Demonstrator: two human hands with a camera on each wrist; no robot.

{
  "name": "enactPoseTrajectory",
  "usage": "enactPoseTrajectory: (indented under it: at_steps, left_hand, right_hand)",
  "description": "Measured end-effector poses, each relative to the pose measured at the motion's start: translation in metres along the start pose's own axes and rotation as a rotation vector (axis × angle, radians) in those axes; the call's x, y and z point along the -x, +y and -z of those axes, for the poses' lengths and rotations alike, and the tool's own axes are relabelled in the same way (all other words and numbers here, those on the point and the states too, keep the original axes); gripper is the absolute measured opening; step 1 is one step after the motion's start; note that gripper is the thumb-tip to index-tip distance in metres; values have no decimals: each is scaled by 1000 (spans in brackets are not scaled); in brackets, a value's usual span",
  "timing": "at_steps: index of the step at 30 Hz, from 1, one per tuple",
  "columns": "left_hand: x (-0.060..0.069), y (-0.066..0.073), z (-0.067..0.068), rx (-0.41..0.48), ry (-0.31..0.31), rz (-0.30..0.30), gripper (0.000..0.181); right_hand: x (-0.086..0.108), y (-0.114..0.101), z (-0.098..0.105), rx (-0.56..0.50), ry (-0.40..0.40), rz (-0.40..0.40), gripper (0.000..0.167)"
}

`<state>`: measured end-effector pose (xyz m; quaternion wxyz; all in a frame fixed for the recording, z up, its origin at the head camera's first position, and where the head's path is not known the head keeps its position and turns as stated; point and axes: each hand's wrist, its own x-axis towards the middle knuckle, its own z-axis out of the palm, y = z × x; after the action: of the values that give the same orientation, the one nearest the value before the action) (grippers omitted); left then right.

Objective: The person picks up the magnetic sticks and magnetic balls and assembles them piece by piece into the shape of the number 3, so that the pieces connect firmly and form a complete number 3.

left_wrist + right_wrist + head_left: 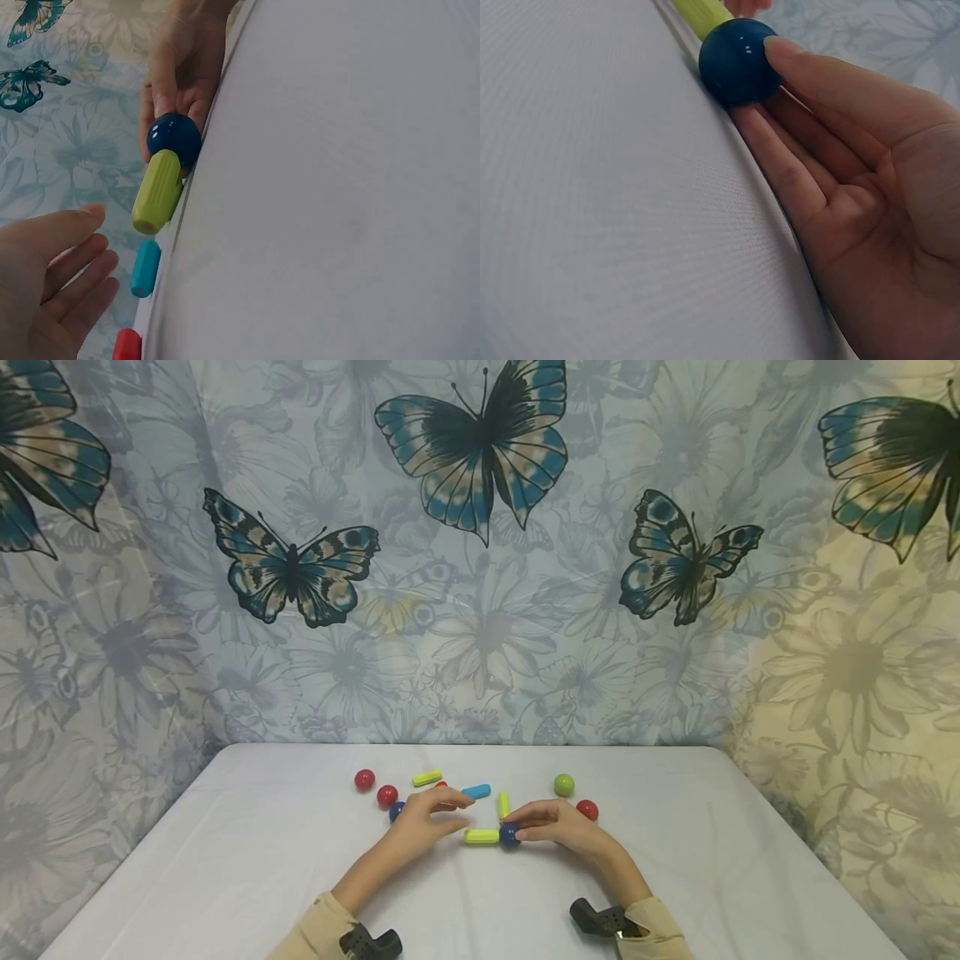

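My right hand (pixel 558 825) pinches a dark blue ball (pixel 509 836) between thumb and fingers; the right wrist view shows the thumb on the side of the ball (pixel 741 61). A yellow-green stick (pixel 482 837) joins the ball's left side and points toward my left hand. Another yellow-green stick (pixel 503 805) lies behind the ball, its near end close to my right fingertips. My left hand (pixel 427 818) hovers left of the first stick, fingers apart and holding nothing. In the left wrist view, the stick (pixel 157 192) meets the ball (pixel 174 139).
Behind my left hand lie a blue stick (pixel 476 791), a yellow-green stick (pixel 427 777) and a partly hidden red piece (pixel 442 784). Two red balls (pixel 364 780) and a blue ball (pixel 397 812) sit at left. A green ball (pixel 564 785) and red ball (pixel 587 810) are at right.
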<state>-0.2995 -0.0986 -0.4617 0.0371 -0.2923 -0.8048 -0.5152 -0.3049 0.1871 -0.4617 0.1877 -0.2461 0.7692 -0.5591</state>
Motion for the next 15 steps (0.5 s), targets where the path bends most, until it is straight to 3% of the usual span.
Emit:
enactPoseTrajectory:
  at_steps: [8,15]
  left_hand:
    - [-3,1,19,-160,173,51,33]
    - [-2,-7,36,-137,263,129,36]
  right_hand:
    - [0,1,0,-8,8,-6,36]
    - [0,2,0,-6,11,-12,36]
